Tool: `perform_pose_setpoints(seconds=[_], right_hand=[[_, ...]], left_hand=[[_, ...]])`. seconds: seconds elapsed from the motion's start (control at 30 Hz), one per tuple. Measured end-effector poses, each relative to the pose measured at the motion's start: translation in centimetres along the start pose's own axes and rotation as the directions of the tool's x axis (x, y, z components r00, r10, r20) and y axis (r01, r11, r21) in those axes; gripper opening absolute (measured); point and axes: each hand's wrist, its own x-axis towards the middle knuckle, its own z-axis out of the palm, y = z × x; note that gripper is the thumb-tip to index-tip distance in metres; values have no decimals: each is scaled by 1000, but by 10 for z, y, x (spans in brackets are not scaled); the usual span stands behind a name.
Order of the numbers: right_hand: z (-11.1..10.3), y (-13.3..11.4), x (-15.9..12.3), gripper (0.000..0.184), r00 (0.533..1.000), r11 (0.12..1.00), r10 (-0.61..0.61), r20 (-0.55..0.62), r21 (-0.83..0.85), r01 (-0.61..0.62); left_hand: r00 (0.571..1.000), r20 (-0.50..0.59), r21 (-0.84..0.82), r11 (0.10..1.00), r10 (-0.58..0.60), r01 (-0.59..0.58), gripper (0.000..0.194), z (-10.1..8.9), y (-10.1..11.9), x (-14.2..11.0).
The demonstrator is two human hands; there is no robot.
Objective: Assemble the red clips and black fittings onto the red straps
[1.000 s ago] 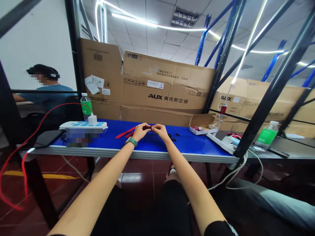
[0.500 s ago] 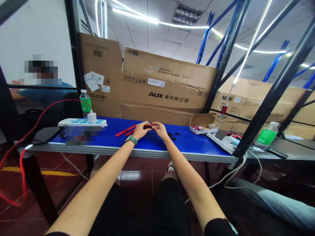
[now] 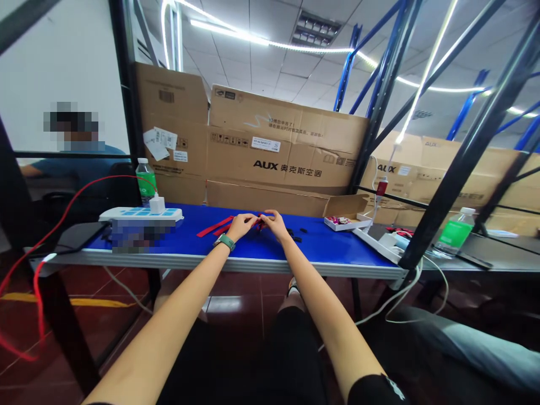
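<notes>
My left hand and my right hand meet over the middle of the blue table, fingers pinched together on a small red piece held between them. A green watch sits on my left wrist. Two red strips lie on the table just left of my left hand. Several small black parts are scattered to the right of my right hand.
A white power strip with a charger and a green-labelled bottle stand at the left. A small open box of parts sits right. Cardboard boxes wall the back. Another person sits far left behind a black post.
Both hands stay together at the same spot, with the fingers shifting slightly on the small red piece. The view has bobbed a little.
</notes>
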Motion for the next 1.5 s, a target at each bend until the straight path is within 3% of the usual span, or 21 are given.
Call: perform_pose_setpoints(seconds=[0.2,0.43,0.63,0.97,1.07,1.2,1.3,1.43,1.5], right_hand=[[2,-2,-2,53,998,998,-31,50,-60,34],[8,-10,-13,52,964,974,163,209,123,-192],[3,-12,-12,49,978,976,186,98,94,-195],[5,-12,-10,46,974,970,198,109,123,-211],[4,-8,-8,45,971,970,207,118,105,-219],[0,-4,-7,44,982,984,173,69,21,-175],[-2,-5,-8,44,989,988,139,45,-75,-135],[-3,-9,-12,41,982,940,126,138,-332,-74],[-5,-9,-13,37,988,862,131,86,-503,-70]], left_hand=[[998,5,39,998,57,-57,12,-2,7,-4],[992,-52,205,973,118,-105,9,-3,10,-2],[995,-64,196,978,81,-67,12,-3,14,-3],[999,-54,91,996,7,-2,13,-3,16,-6],[999,-36,33,999,-27,28,6,0,14,-6],[999,-29,17,1000,18,-18,23,3,6,-6],[997,-52,191,981,56,-45,10,0,-2,-4],[994,-100,458,885,-35,77,8,-8,-9,-5],[987,-103,559,814,-120,157,11,-8,-9,-6]])
